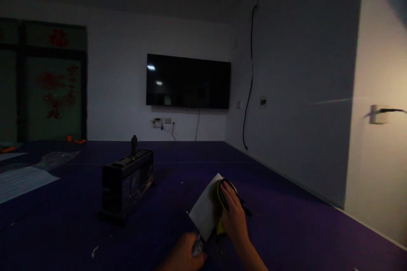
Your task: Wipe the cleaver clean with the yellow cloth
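My right hand [233, 214] curls over a rounded black-and-yellow object [235, 187] whose exact kind I cannot make out. A white sheet or card [206, 208] stands tilted against its left side, close to my fingers. At the bottom of the view, my left hand [187, 250] is closed around a small, pale-patterned thing [197, 246], blurred and partly hidden by the fingers. It meets the lower corner of the white sheet. Left of both hands, a dark box-shaped device [129, 184] stands upright on the purple surface [171, 190], with a black knob-like handle [134, 146] on top.
White papers [27, 182] and clear plastic film [55, 160] lie at the left. Small orange items [80, 141] sit by the far-left glass door [52, 89]. A television [188, 81] hangs on the far wall. A black cable [251, 72] hangs down the right wall.
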